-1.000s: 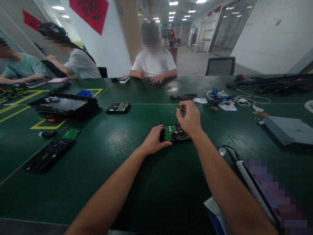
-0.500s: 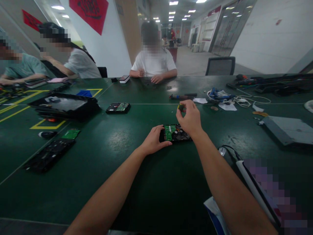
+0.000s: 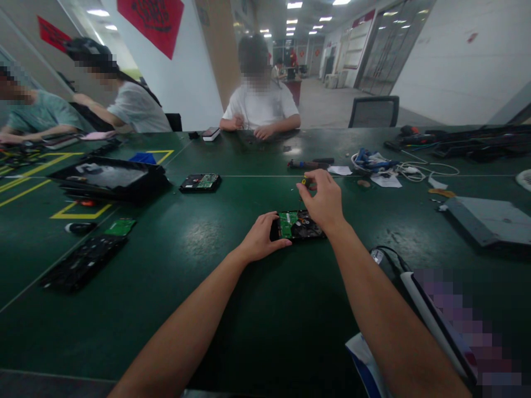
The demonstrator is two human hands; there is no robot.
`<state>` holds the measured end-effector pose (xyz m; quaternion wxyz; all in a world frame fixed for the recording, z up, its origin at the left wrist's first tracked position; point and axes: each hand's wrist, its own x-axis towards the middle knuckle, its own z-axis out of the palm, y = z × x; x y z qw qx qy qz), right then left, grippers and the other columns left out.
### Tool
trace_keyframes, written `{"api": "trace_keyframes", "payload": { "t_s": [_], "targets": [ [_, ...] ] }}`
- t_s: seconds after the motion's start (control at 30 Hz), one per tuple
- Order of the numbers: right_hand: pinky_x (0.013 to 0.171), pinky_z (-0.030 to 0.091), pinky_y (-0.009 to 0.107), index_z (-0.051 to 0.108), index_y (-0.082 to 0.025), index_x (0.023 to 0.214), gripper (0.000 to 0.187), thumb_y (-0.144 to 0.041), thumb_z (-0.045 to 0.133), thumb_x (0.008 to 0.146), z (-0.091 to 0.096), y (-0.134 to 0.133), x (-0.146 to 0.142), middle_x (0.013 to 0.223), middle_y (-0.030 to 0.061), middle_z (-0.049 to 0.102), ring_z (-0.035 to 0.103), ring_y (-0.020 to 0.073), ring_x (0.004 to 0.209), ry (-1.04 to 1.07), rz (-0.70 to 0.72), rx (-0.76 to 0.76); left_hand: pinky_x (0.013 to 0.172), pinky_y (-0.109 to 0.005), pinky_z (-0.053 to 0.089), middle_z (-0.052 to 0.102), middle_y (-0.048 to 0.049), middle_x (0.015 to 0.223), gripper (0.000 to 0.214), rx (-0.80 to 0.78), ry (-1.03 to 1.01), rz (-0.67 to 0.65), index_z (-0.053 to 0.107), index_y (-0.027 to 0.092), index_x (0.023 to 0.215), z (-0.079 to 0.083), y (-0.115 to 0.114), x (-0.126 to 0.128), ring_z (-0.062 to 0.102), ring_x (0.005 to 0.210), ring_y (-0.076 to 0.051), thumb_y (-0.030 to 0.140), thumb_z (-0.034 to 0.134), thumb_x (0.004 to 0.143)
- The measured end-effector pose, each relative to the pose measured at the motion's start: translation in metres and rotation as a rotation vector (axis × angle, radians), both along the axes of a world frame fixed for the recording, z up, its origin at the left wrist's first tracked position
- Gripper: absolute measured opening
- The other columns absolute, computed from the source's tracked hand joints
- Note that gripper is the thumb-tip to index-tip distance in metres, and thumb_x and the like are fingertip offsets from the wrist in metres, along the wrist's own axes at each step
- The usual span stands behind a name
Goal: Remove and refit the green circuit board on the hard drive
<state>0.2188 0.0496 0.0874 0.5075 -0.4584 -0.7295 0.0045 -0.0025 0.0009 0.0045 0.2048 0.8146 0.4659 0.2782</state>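
A hard drive (image 3: 289, 226) lies flat on the green table with its green circuit board facing up. My left hand (image 3: 260, 241) grips its left end, thumb along the near edge and fingers at the far edge. Above the drive, my right hand (image 3: 325, 200) pinches the yellow-and-dark handle of a small screwdriver (image 3: 304, 181) between thumb and fingers. The fingers and wrist hide most of the tool and the drive's right end; where the tip rests, I cannot tell.
Another hard drive (image 3: 200, 182) lies left of centre, near a black tray (image 3: 112, 177). A black part (image 3: 85, 262) and a mouse (image 3: 80, 227) are at left. Cables (image 3: 375, 161) and a grey metal box (image 3: 489, 218) are at right. A person (image 3: 261, 108) sits opposite.
My right hand has shifted and turned slightly, and the screwdriver handle is tilted a little differently. My left hand and the hard drive stay in place.
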Motion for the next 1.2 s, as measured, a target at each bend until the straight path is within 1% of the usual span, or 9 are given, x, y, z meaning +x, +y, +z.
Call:
{"api": "trace_keyframes", "payload": {
  "t_s": [0.1, 0.2, 0.4, 0.53, 0.67, 0.8, 0.97, 1.03, 1.2],
  "targets": [
    [0.091, 0.056, 0.047, 0.064, -0.024, 0.114, 0.018, -0.027, 0.059, 0.098, 0.0025, -0.0028, -0.0012, 0.112, 0.0106, 0.067, 0.065, 0.0282, 0.104, -0.025, 0.001, 0.035, 0.123, -0.055, 0.041, 0.049, -0.0171, 0.155, 0.079, -0.002, 0.003, 0.004, 0.048, 0.02, 0.143, 0.0005, -0.0008, 0.0, 0.046, 0.147, -0.035, 0.06, 0.079, 0.082],
    [0.094, 0.054, 0.048, 0.065, -0.024, 0.114, 0.018, -0.024, 0.058, 0.097, 0.0029, -0.0027, -0.0018, 0.113, 0.0115, 0.066, 0.064, 0.029, 0.107, -0.04, -0.012, 0.052, 0.123, -0.055, 0.041, 0.049, -0.0168, 0.155, 0.079, 0.0, 0.005, -0.002, 0.048, 0.021, 0.143, -0.0001, -0.0006, -0.0003, 0.045, 0.147, -0.035, 0.059, 0.08, 0.083],
    [0.085, 0.056, 0.047, 0.059, -0.023, 0.114, 0.021, -0.028, 0.062, 0.094, -0.0024, 0.0022, -0.0005, 0.108, 0.0102, 0.067, 0.066, 0.0279, 0.095, 0.015, -0.023, 0.0, 0.122, -0.057, 0.041, 0.049, -0.0159, 0.155, 0.077, 0.005, 0.006, -0.007, 0.047, 0.023, 0.143, -0.0014, 0.0007, -0.0008, 0.046, 0.147, -0.035, 0.059, 0.08, 0.083],
    [0.087, 0.056, 0.047, 0.06, -0.025, 0.115, 0.019, -0.027, 0.06, 0.095, -0.0004, -0.0015, -0.0023, 0.11, 0.0101, 0.066, 0.066, 0.0273, 0.098, -0.013, 0.006, 0.016, 0.122, -0.055, 0.041, 0.049, -0.0166, 0.155, 0.077, 0.02, 0.004, -0.01, 0.048, 0.022, 0.143, -0.0016, 0.0005, -0.0006, 0.046, 0.146, -0.035, 0.06, 0.079, 0.083],
    [0.088, 0.056, 0.046, 0.061, -0.023, 0.114, 0.021, -0.025, 0.061, 0.094, 0.0, -0.0018, -0.0028, 0.111, 0.0113, 0.065, 0.066, 0.0277, 0.099, -0.017, -0.003, 0.032, 0.123, -0.054, 0.041, 0.05, -0.0168, 0.154, 0.077, 0.015, 0.009, -0.009, 0.048, 0.02, 0.143, -0.0004, -0.0001, -0.0003, 0.046, 0.146, -0.034, 0.06, 0.078, 0.084],
    [0.085, 0.056, 0.046, 0.058, -0.024, 0.112, 0.021, -0.026, 0.064, 0.092, -0.002, 0.0012, -0.0011, 0.105, 0.0091, 0.067, 0.067, 0.0268, 0.092, 0.025, -0.026, -0.002, 0.123, -0.054, 0.041, 0.049, -0.0173, 0.154, 0.077, 0.006, 0.011, -0.008, 0.048, 0.02, 0.143, 0.0016, -0.0008, -0.0004, 0.046, 0.147, -0.035, 0.06, 0.078, 0.084],
    [0.088, 0.055, 0.045, 0.06, -0.025, 0.113, 0.017, -0.029, 0.062, 0.096, 0.0002, -0.0023, -0.0019, 0.109, 0.0093, 0.065, 0.064, 0.0273, 0.101, -0.006, -0.031, 0.016, 0.122, -0.056, 0.041, 0.049, -0.0171, 0.155, 0.077, 0.008, 0.012, -0.011, 0.047, 0.021, 0.143, 0.0026, -0.0014, -0.0004, 0.046, 0.146, -0.035, 0.059, 0.078, 0.084],
    [0.09, 0.055, 0.046, 0.063, -0.025, 0.115, 0.019, -0.029, 0.061, 0.096, 0.0008, -0.0037, -0.0028, 0.112, 0.0102, 0.064, 0.064, 0.0272, 0.1, -0.021, -0.04, 0.026, 0.122, -0.056, 0.041, 0.049, -0.0175, 0.155, 0.077, 0.012, 0.011, -0.014, 0.047, 0.021, 0.143, 0.0026, -0.0016, -0.0003, 0.046, 0.146, -0.035, 0.059, 0.078, 0.084],
    [0.093, 0.055, 0.048, 0.062, -0.022, 0.119, 0.028, -0.019, 0.06, 0.091, -0.0014, -0.0012, -0.0028, 0.115, 0.0128, 0.063, 0.064, 0.0293, 0.105, -0.03, -0.044, 0.049, 0.122, -0.054, 0.042, 0.05, -0.0171, 0.154, 0.077, 0.02, 0.011, -0.011, 0.048, 0.02, 0.143, 0.0008, -0.001, -0.0001, 0.047, 0.145, -0.034, 0.06, 0.078, 0.084]
  ]
}}
